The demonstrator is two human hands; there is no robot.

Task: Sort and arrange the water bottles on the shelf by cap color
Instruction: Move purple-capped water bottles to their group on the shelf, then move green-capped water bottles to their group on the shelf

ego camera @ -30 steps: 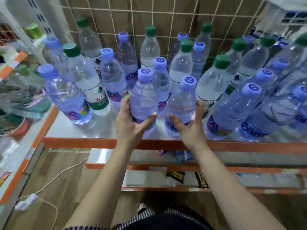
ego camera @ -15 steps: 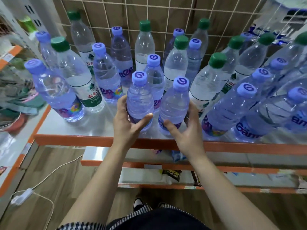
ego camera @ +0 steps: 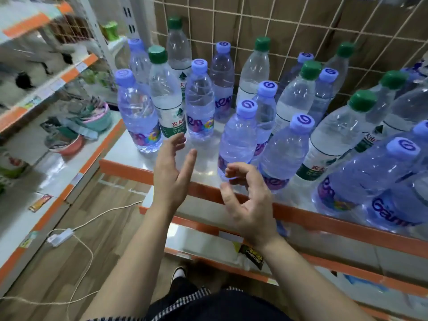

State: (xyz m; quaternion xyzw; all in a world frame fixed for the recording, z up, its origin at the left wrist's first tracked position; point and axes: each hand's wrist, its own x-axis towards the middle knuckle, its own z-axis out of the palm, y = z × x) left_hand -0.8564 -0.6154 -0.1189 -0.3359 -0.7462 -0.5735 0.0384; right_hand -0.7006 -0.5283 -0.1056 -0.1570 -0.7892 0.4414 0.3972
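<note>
A person is standing at a white shelf [ego camera: 120, 154] with an orange front edge, looking down at both bare hands. Many clear water bottles [ego camera: 222, 89] are standing upright on the shelf, lilac caps and green caps mixed together, in front of a wire grid [ego camera: 289, 31] at the back.

The left hand [ego camera: 172, 174] is hovering over the shelf's front edge with its fingers straight and slightly apart and its palm facing right, gripping nothing. Its fingertips are reaching close to the label of a green-capped bottle [ego camera: 165, 100]. That bottle is standing between a corner lilac-capped bottle [ego camera: 137, 117] on its left and a taller-looking lilac-capped bottle [ego camera: 200, 105] on its right.

The right hand [ego camera: 249, 205] is hanging just in front of the nearest lilac-capped bottle [ego camera: 238, 140], with its fingers loosely curled, its thumb apart from them, and nothing held. Its fingertips are overlapping the bottle's base in the view, and whether they are touching it cannot be told. A second front lilac-capped bottle [ego camera: 287, 154] is standing just to the right of that one.

More green caps are showing toward the right and along the back row. Large lilac-capped bottles are crowding the right edge.

Below, lower shelves are holding dark packets [ego camera: 252, 257]. A white cable [ego camera: 92, 220] is trailing across the wooden floor. Blurred bowls are sitting on a neighbouring shelf at the left.
</note>
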